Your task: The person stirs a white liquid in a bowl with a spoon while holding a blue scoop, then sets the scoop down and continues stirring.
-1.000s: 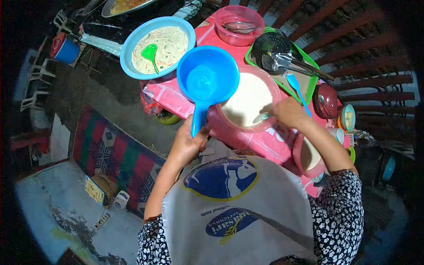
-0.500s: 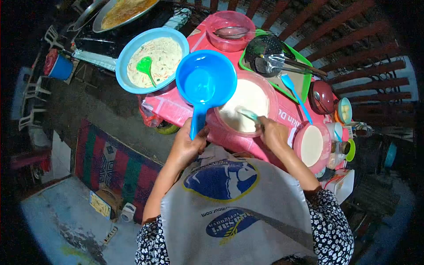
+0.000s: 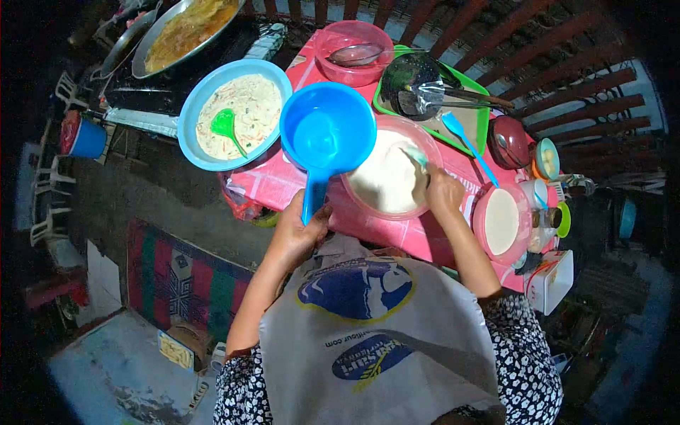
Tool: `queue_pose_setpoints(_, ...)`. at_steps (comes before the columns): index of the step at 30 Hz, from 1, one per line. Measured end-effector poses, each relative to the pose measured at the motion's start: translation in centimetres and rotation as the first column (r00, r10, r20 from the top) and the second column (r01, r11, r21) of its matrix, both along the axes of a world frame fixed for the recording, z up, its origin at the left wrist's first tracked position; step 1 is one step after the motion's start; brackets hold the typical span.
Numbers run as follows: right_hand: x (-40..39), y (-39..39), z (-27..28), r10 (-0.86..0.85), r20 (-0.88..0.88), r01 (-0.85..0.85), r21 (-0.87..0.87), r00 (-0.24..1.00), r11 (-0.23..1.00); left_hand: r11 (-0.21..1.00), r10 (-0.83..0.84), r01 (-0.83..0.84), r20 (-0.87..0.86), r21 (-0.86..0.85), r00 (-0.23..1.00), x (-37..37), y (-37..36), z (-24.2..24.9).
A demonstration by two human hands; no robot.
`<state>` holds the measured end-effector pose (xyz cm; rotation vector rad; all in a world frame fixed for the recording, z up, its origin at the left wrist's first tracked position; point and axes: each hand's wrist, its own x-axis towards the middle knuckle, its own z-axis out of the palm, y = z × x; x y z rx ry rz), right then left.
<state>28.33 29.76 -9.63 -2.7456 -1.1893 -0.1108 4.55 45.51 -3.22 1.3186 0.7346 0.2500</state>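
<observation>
She stands at the near edge of the table (image 3: 283,173), which wears a pink cloth. Her left hand (image 3: 297,230) has its grip wrapped tight round the handle of a blue dipper (image 3: 327,131), holding the bowl of it up over the table, just beside the pink bowl (image 3: 392,176) and overlapping its left rim. That pink bowl sits close to the near edge, filled with a pale, smooth batter. Her right hand (image 3: 444,193) rests over the bowl's right rim, grip closed on a small light spoon (image 3: 416,157) whose end is down in the batter.

Toward the far left corner lies a wide blue basin (image 3: 195,92) of a pale mix flecked with colour, a green spoon (image 3: 227,126) lying in it. At the far edge sits a second pink bowl (image 3: 354,32) with a metal ladle across it. A green tray (image 3: 483,106) beside it carries a dark skimmer (image 3: 411,81) and a blue spatula (image 3: 464,138). At the right edge is a smaller pink tub (image 3: 500,223) of the same pale batter, with little cups crowded next to it.
</observation>
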Motion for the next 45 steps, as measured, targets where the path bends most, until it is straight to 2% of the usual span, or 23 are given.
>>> queue_pose_setpoints(2,-0.5,-1.4,-2.5,-0.066,-0.091,0.064,-0.02,0.994,0.998,0.999,0.02,-0.02,0.002,-0.031,1.0,0.0,0.5,0.1)
queue_pose_setpoints(4,-2.9,-2.0,0.4,0.111,-0.188,-0.12,-0.038,0.976,0.992,0.992,-0.025,0.023,0.019,0.124,0.999,-0.2,0.6,0.0)
queue_pose_setpoints(6,-2.8,-1.5,2.7,0.129,-0.18,-0.144,-0.075,0.975,0.987,0.99,-0.036,0.033,0.019,0.138,0.999,-0.2,0.8,0.0)
queue_pose_setpoints(8,-0.8,-0.1,2.8,-0.012,-0.104,0.015,0.027,0.994,1.0,0.987,-0.044,0.04,0.02,0.157,0.999,-0.2,0.9,0.3)
queue_pose_setpoints(10,0.1,0.9,1.1,-0.032,-0.04,0.032,-0.01,0.999,0.999,0.997,-0.025,0.025,0.0,0.07,1.0,-0.2,0.6,0.8)
queue_pose_setpoints(12,-0.7,1.4,-1.5,-0.086,-0.073,0.069,-0.203,0.994,0.977,0.999,-0.016,0.016,-0.02,0.033,1.0,-0.5,0.4,0.7)
queue_pose_setpoints(14,-2.8,0.7,-0.4,0.029,-0.197,-0.057,-0.136,0.98,0.989,1.0,0.005,-0.005,-0.033,0.0,0.999,-0.5,0.7,0.6)
queue_pose_setpoints(16,-3.3,1.0,3.1,0.057,-0.254,-0.097,-0.149,0.966,0.984,0.982,-0.054,0.039,0.076,0.187,0.996,-0.7,0.7,0.4)
queue_pose_setpoints(20,0.6,3.0,1.7,-0.074,-0.12,0.073,-0.015,0.99,0.997,0.998,0.019,-0.015,-0.068,0.066,0.998,-0.9,-0.1,0.4)
queue_pose_setpoints(22,1.1,3.2,-1.8,0.162,-0.031,-0.165,-0.108,0.986,0.98,0.989,0.019,-0.021,0.013,0.149,1.0,-1.0,-0.4,0.5)
queue_pose_setpoints(23,0.1,2.7,-2.4,0.269,0.033,-0.267,-0.046,0.963,0.962,0.987,0.026,-0.028,0.018,0.158,0.999,-1.0,-0.4,0.5)
queue_pose_setpoints(26,-0.6,1.3,1.1,0.324,-0.138,-0.344,-0.156,0.936,0.926,0.987,0.07,-0.056,-0.085,0.15,0.994,-1.2,-1.1,0.6)
queue_pose_setpoints(28,1.0,2.3,3.2,0.219,-0.076,-0.231,-0.243,0.973,0.942,0.995,0.09,-0.088,-0.036,0.057,0.995,-1.2,-1.6,1.0)
queue_pose_setpoints(30,2.8,4.3,2.3,0.143,-0.058,-0.15,-0.146,0.988,0.978,0.995,0.094,-0.094,-0.036,-0.01,0.995,-1.4,-2.0,0.7)
queue_pose_setpoints(32,2.9,5.9,-0.3,0.321,0.074,-0.294,-0.251,0.944,0.922,0.992,0.094,-0.096,-0.035,-0.077,0.995,-1.5,-2.7,0.2)
queue_pose_setpoints(34,0.8,5.2,-0.5,0.567,-0.023,-0.546,-0.305,0.823,0.78,0.989,0.13,-0.128,0.014,-0.075,0.991,-1.4,-3.0,0.0)
queue_pose_setpoints(36,0.5,4.2,1.6,0.613,-0.106,-0.613,-0.295,0.783,0.733,0.987,0.146,-0.145,0.006,-0.069,0.989,-1.5,-3.4,0.2)
queue_pose_setpoints(37,0.8,4.2,3.2,0.619,-0.107,-0.62,-0.291,0.778,0.729,0.985,0.156,-0.156,0.002,-0.068,0.988,-1.5,-3.7,0.3)
queue_pose_setpoints(39,1.7,4.8,5.4,0.459,-0.1,-0.459,-0.39,0.883,0.798,0.987,0.155,-0.155,-0.001,-0.052,0.988,-1.5,-4.2,0.5)
queue_pose_setpoints(40,2.7,5.6,4.5,0.384,-0.087,-0.393,-0.269,0.919,0.879,0.988,0.146,-0.145,-0.001,-0.042,0.989,-1.6,-4.5,0.5)
queue_pose_setpoints(42,2.4,7.0,2.6,0.422,0.155,-0.369,-0.283,0.893,0.885,0.987,0.157,-0.157,-0.011,-0.034,0.988,-1.5,-5.0,0.3)
queue_pose_setpoints(44,1.5,6.6,-1.5,0.718,0.103,-0.655,-0.335,0.688,0.677,0.986,0.168,-0.169,-0.015,-0.016,0.986,-1.4,-5.4,0.4)
queue_pose_setpoints(45,0.4,5.5,0.4,0.805,0.064,-0.751,-0.322,0.59,0.577,0.982,0.185,-0.185,-0.011,-0.026,0.983,-1.5,-5.6,0.4)
